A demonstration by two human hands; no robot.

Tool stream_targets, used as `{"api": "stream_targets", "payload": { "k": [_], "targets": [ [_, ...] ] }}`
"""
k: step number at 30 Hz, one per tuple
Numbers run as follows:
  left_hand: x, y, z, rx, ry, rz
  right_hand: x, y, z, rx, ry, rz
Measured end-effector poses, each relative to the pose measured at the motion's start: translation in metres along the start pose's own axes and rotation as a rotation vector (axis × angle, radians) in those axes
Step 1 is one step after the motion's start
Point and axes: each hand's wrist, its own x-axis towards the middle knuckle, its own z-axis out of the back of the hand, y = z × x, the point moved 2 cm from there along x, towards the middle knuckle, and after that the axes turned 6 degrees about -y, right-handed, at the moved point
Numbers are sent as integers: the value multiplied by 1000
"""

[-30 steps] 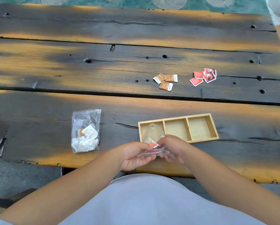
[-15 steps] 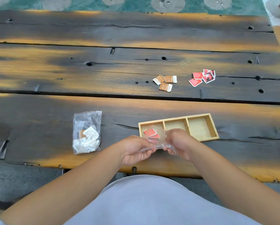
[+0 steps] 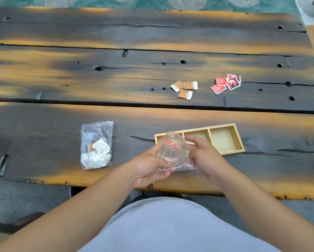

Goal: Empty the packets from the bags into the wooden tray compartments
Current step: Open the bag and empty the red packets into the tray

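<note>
Both hands hold a clear plastic bag (image 3: 172,151) with red packets (image 3: 171,143) inside, just in front of the wooden tray (image 3: 238,140). My left hand (image 3: 149,169) grips the bag's lower left edge. My right hand (image 3: 201,157) grips its right side, fingers partly spread. The bag stands raised and covers the tray's left compartment. The tray's middle and right compartments look bare. A second clear bag (image 3: 96,144) with white packets and a brown one lies flat on the table to the left.
Three brown packets (image 3: 184,89) and several red packets (image 3: 227,83) lie loose on the far plank. The dark wooden table (image 3: 61,79) has gaps between planks and its front edge is near my lap. A green patterned rug lies beyond.
The bag has been lifted from low near the table edge up over the tray's left end, and the red packets have slid higher inside it. My right hand's fingers have opened out a little.
</note>
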Motion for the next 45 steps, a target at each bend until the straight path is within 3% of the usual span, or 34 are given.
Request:
{"api": "stream_targets", "payload": {
  "k": [11,19,24,29,34,40,45],
  "targets": [
    [0,9,8,3,36,-32,-4,2,-2,86,-6,9],
    [18,11,10,-269,-27,23,-16,1,1,95,50,37],
    [27,3,11,-272,-55,63,-28,-10,-4,147,136,65],
    [25,-14,23,-252,-118,-19,-34,-28,-7,42,-1,3],
    [27,-28,36,-278,-69,-108,-41,-40,-14,3,-50,-19],
    [32,-43,39,-141,-129,-210,-51,-62,-11,40,-190,9],
    [45,-48,15,-47,-158,-233,-56,-85,18,238,-248,32]
  ]
}}
